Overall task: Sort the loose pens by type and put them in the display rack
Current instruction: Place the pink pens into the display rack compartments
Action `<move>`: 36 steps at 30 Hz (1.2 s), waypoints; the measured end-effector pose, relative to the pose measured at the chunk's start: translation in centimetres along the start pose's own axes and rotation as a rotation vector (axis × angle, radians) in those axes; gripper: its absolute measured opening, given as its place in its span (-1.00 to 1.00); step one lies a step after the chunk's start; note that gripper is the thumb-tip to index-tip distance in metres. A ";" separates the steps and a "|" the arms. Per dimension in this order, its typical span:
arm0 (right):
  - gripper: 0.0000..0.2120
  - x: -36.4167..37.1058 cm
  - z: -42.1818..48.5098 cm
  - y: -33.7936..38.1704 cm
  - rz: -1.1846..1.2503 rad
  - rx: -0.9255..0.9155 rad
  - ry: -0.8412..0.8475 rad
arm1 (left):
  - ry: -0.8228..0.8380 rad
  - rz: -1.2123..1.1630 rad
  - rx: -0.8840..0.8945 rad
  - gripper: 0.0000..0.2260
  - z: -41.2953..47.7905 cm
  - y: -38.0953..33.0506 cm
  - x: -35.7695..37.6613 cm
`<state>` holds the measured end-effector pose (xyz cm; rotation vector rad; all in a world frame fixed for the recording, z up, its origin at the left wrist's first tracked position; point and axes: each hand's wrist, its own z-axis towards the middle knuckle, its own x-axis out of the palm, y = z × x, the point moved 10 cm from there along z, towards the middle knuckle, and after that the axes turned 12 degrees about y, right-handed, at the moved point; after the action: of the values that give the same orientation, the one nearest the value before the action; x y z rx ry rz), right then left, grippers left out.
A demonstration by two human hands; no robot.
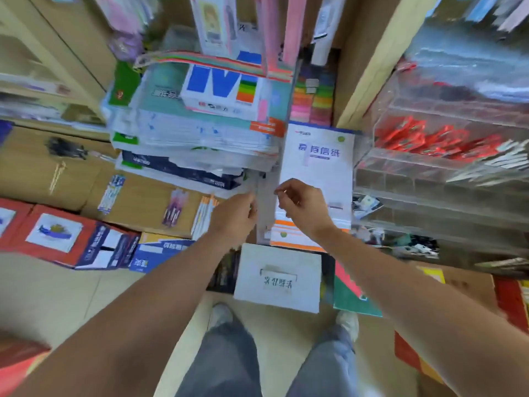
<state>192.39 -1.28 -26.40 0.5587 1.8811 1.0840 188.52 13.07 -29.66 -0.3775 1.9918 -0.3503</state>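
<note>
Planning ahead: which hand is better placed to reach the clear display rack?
Probably right: the right hand lies nearer the display rack on that side; the left hand would have to cross it.

hands [236, 214] [303, 207]: 2 | pen packs [111, 193] [174, 207] [204, 216]: 3 | display rack [429, 173]: 1

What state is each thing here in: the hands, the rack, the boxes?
left hand: fingers curled; contents hidden.
right hand: fingers curled; any pinch too blurred to tell.
display rack: upright, holding red pens in one compartment.
pen packs: lying flat on cardboard boxes, outside the rack.
paper stack: piled, wrapped.
white box: closed, labelled.
</note>
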 end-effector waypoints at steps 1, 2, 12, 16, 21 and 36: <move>-0.90 2.5 1.0 0.6 -0.012 0.013 0.024 | 0.059 -0.001 -0.043 -0.90 -0.5 3.2 0.6; -0.90 5.1 1.9 1.0 -0.031 0.032 0.054 | 0.127 0.003 -0.092 -0.89 -1.1 6.2 1.4; -0.77 24.1 8.6 -2.2 -0.176 0.272 0.548 | 0.348 -0.191 -0.433 -0.79 -3.9 24.4 6.3; -0.77 27.6 10.6 -3.4 -0.189 0.310 0.612 | 0.307 -0.297 -0.515 -0.83 -3.4 28.4 7.1; -0.79 30.9 13.3 -5.3 -0.168 0.343 0.628 | 0.219 -0.323 -0.573 -0.82 -1.5 33.2 7.5; -0.75 40.3 25.3 -12.7 -0.147 0.560 0.302 | 0.106 -0.297 -0.477 -0.80 10.6 45.6 11.7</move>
<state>193.46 32.74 -62.01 0.5745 2.4694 0.5570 188.15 48.80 -62.07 -0.9798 2.1159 -0.0721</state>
